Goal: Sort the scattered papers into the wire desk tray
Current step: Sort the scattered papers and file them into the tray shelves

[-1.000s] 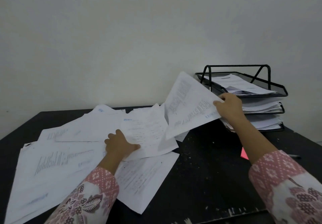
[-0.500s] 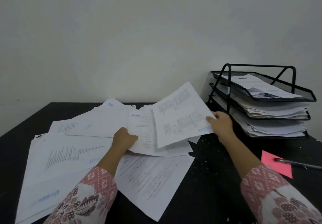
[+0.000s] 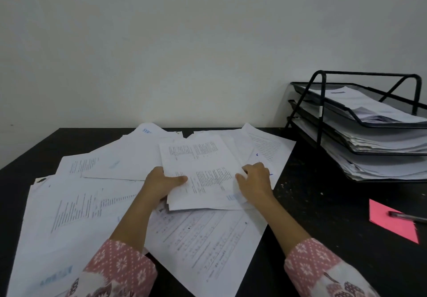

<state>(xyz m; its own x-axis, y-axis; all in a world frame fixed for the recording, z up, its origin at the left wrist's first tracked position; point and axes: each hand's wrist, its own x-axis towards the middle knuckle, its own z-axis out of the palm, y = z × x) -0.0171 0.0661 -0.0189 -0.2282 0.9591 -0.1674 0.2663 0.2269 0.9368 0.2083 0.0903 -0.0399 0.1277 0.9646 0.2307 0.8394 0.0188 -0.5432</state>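
White papers [image 3: 76, 206] lie spread over the left and middle of the black surface [image 3: 323, 239]. In the middle, the left hand [image 3: 161, 181] pinches a small stack of sheets [image 3: 201, 174] at its left edge, thumb on top. The right hand [image 3: 255, 181] curls its grip on the stack's right edge. At the right, the wire tray [image 3: 321, 111] holds piles of paper.

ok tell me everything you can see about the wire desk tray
The wire desk tray is a black metal rack with three mesh tiers, held by an angled tube frame. It stands upright at the back right of the black table, near the pale wall. All three tiers hold white papers: the top one a few sheets, the lower two thick stacks that stick out at the front. Neither hand touches it.
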